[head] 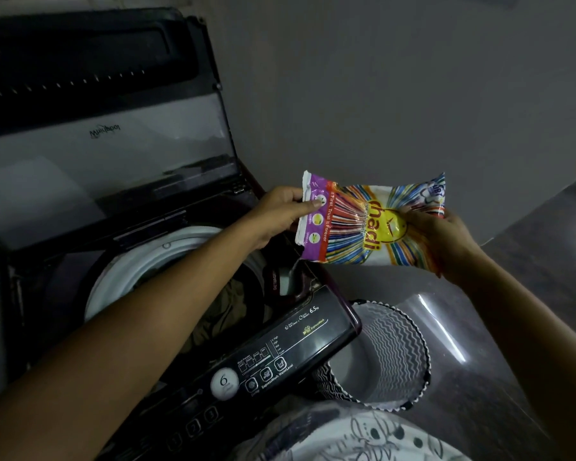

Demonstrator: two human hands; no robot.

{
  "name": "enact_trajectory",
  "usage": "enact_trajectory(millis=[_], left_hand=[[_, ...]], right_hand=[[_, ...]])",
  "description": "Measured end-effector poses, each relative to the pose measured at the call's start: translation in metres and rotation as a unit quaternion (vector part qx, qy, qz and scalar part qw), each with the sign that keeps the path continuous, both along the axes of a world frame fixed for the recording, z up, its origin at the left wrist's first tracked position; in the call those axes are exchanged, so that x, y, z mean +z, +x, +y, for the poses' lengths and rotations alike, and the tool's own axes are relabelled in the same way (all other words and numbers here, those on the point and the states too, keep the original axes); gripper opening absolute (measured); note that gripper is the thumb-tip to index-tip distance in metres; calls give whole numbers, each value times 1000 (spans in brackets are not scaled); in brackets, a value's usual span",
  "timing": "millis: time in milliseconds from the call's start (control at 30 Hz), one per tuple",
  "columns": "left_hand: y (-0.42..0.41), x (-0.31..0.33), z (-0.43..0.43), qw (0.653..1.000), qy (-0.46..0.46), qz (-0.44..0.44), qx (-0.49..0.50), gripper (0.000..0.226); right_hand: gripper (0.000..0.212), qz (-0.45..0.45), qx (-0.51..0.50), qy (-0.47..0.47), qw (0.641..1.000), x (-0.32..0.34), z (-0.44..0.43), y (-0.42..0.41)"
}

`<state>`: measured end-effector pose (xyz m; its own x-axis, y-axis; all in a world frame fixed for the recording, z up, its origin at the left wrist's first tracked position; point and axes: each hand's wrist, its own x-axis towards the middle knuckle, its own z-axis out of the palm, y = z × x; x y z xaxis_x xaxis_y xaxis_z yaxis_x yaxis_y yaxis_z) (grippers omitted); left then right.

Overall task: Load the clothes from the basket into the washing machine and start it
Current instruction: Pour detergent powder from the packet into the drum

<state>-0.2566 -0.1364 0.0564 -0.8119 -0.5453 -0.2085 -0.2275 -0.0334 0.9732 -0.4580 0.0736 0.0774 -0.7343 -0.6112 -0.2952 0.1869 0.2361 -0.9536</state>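
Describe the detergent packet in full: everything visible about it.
The detergent packet is a glossy plastic pouch, mostly white, with a multicoloured sunburst, a yellow sun face, red lettering and a purple band at its torn-looking end. It looks partly full and is held sideways in the air, purple end toward the washing machine, above its detergent compartment. The left hand pinches the purple end; the right hand grips the opposite end from below.

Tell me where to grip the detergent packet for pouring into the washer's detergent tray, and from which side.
Grip the detergent packet at both ends, as now: left hand pinching the flat purple end from the washer side, right hand cupping the bulging far end from below. It lies sideways, purple end over the detergent tray, so raising the right end should tip the powder toward it.
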Motion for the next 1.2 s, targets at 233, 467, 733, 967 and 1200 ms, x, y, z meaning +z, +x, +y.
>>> enact_trajectory(millis=[233, 467, 733, 967, 1200], left_hand=[[-26, 57, 15, 998, -55, 2, 3, 26], [-59, 125, 52, 993, -112, 1, 43, 24], [-110, 189, 133, 976, -201, 0, 85, 25], [-99, 203, 195, 978, -147, 75, 129, 29], [-46, 162, 256, 959, -108, 103, 241, 34]], right_hand=[[46, -144, 31, -74, 986, -18, 9, -15], [42, -260, 86, -179, 945, -8, 13, -15], [59, -318, 157, -252, 900, 8, 40, -48], [63, -388, 172, -276, 862, 21, 60, -65], [69, -434, 232, -302, 816, 42, 56, -20]])
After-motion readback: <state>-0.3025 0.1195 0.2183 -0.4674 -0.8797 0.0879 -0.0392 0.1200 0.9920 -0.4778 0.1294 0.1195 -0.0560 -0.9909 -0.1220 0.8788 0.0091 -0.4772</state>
